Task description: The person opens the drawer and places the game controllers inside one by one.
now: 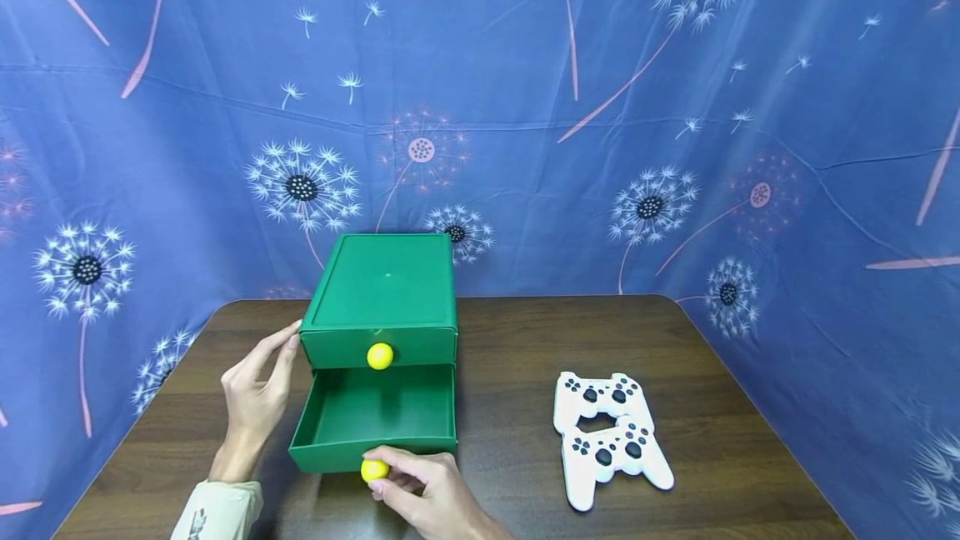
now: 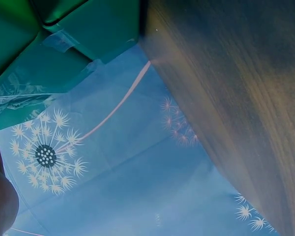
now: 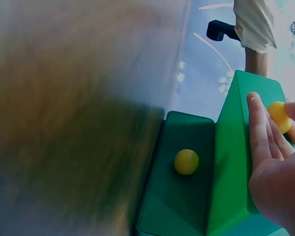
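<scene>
A green two-drawer box [image 1: 390, 282] stands on the table, its upper drawer closed with a round yellow knob [image 1: 380, 356]. Below it, the lower drawer [image 1: 378, 407] is pulled out, and no contents show inside. My right hand [image 1: 431, 490] pinches the lower drawer's yellow knob [image 1: 374, 470] between thumb and fingers; the right wrist view also shows this knob [image 3: 280, 117] at the fingers. Fingertips of my left hand [image 1: 258, 390] touch the box's upper left front corner, fingers mostly straight. Only a bit of the left hand [image 2: 2, 201] shows in the left wrist view.
Two white game controllers [image 1: 607, 440] lie against each other on the wooden table [image 1: 517, 340], to the right of the box. Behind the table hangs a blue cloth [image 1: 525, 190] with a dandelion print. Clear tape [image 2: 61, 40] is on the box's green surface.
</scene>
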